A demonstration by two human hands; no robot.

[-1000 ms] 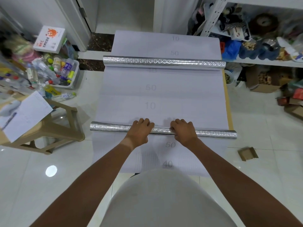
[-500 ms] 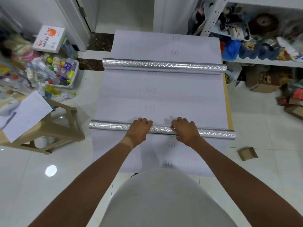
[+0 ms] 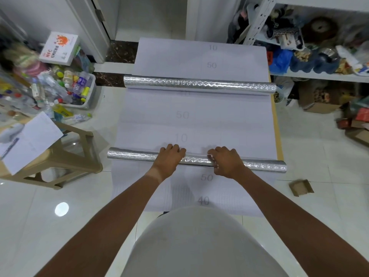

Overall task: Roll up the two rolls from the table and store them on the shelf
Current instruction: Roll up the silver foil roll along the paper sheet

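On the near part of the table [image 3: 276, 124], we curl both hands, left [image 3: 169, 159] and right [image 3: 226, 162], over the near roll [image 3: 135, 156], gripping its middle, probably to wind it evenly. The far roll [image 3: 199, 84] lies untouched.

Left hand [image 3: 169, 157] and right hand [image 3: 226, 162] palm-down, fingers curled forward, arms outstretched.

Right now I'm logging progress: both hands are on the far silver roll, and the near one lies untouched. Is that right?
Not quite. In the head view the left hand and right hand rest on the near silver roll, closest to the person. The far silver roll is the one lying untouched across the white sheet.
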